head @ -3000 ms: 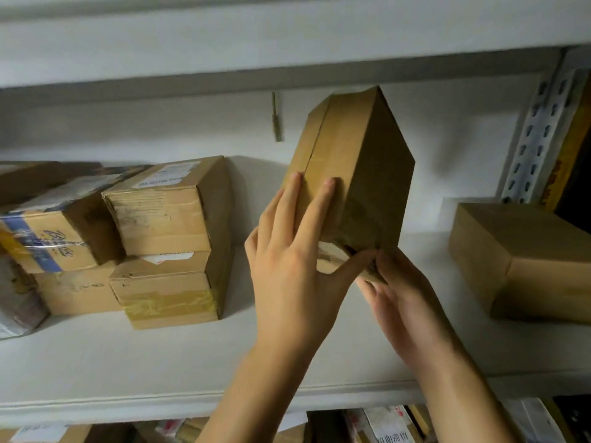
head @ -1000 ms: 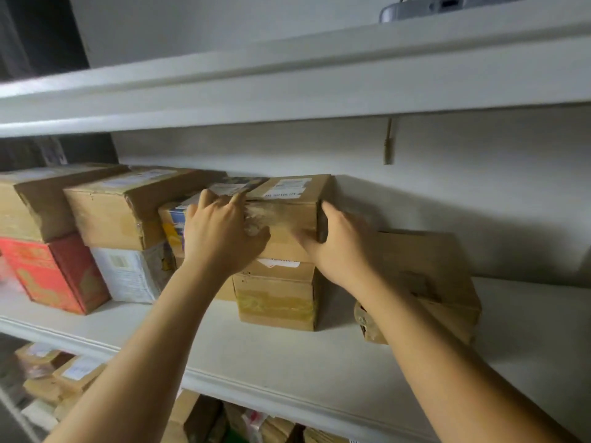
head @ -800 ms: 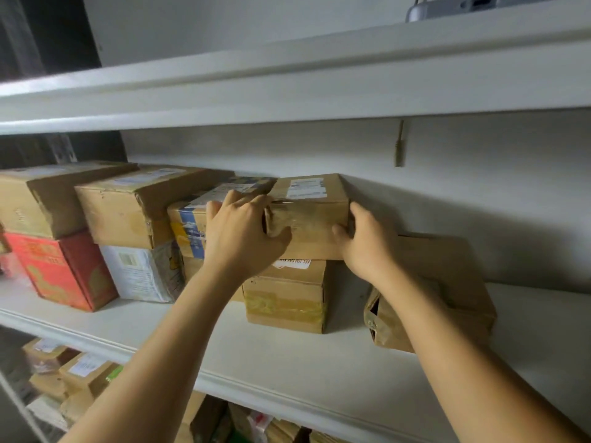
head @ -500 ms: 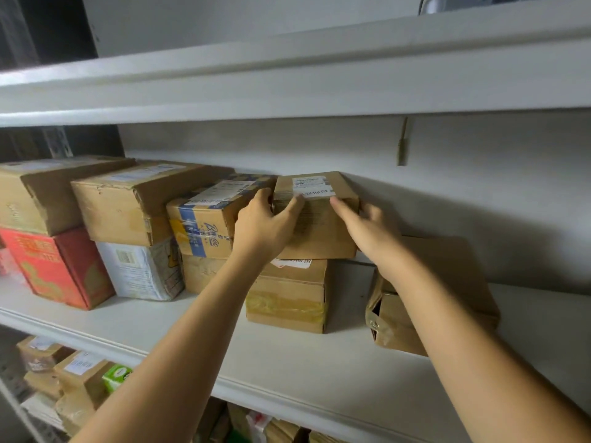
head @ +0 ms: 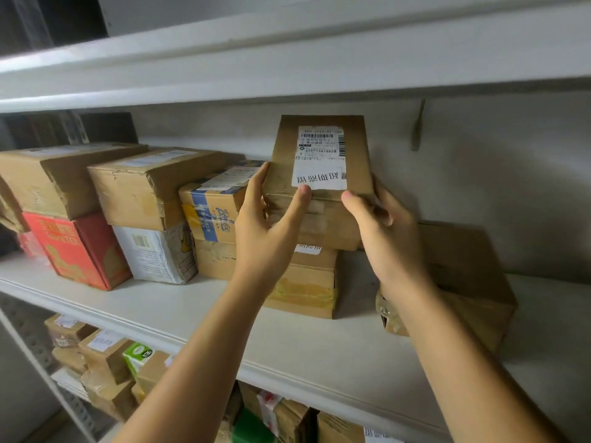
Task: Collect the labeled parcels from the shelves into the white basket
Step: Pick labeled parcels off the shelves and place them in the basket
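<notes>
Labeled brown cardboard parcel [head: 321,219] is held between my two hands above the middle shelf, tipped so its white printed label faces me. Nearest to me, both bare forearms reach up across the front edge of the white shelf board [head: 208,318]. My left hand [head: 265,233] grips the parcel's left side, its fingers [head: 256,187] curled round the left edge and the thumb pressed on the front by the label's lower corner. My right hand [head: 388,243] grips the right side, thumb on the front, fingers wrapped round the edge. Directly beneath is a brown box with yellowed tape [head: 307,290]; I cannot tell whether the parcel's lower edge touches it. Just left sits a brown box with a blue stripe [head: 209,212]. Just right, behind my right wrist, lies a plain brown box [head: 467,266]. Farther left stand a white-wrapped box [head: 153,254] and a red carton [head: 73,249], each under a larger brown carton. Behind everything is the pale back wall [head: 495,187].
</notes>
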